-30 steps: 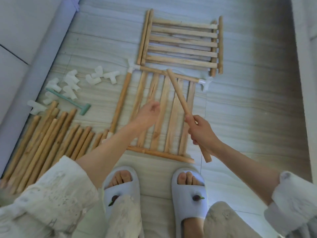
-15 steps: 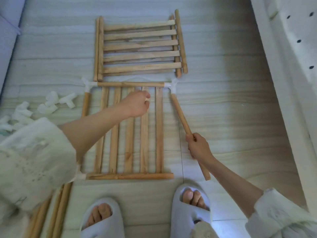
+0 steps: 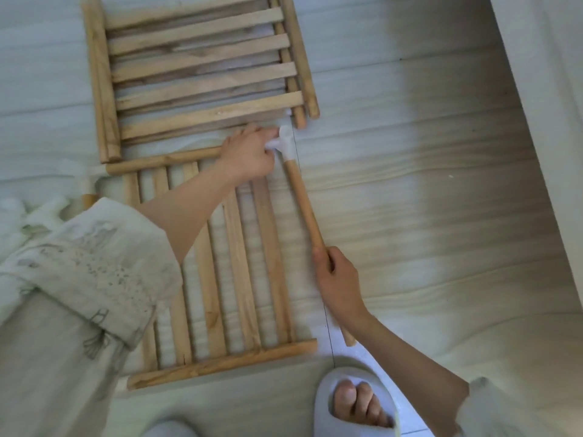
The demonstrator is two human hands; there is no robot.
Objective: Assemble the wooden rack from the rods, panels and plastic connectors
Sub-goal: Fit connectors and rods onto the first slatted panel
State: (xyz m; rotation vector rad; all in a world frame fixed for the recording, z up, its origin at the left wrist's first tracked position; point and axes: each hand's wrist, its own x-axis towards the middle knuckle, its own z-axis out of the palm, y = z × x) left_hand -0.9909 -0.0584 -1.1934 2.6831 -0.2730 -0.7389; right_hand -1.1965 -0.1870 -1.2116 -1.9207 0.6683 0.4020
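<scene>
A slatted wooden panel (image 3: 239,279) lies flat on the floor in front of me. At its far right corner sits a white plastic connector (image 3: 286,143). My left hand (image 3: 249,156) grips that connector where it meets the panel's top rod (image 3: 164,160). My right hand (image 3: 337,279) holds a wooden rod (image 3: 303,203) near its lower half; the rod's far end sits in the connector and it runs down the panel's right side. A second connector (image 3: 86,181) is at the panel's far left corner.
Stacked slatted panels (image 3: 202,67) lie just beyond the one in front of me. Loose white connectors (image 3: 38,212) are at the left edge. A white wall or cabinet (image 3: 542,121) borders the right. My slippered foot (image 3: 356,402) stands at the bottom.
My left hand moved right from the panel's slats to the right corner connector. My right hand still holds the rod, now straighter along the panel's right side. The view shifted closer.
</scene>
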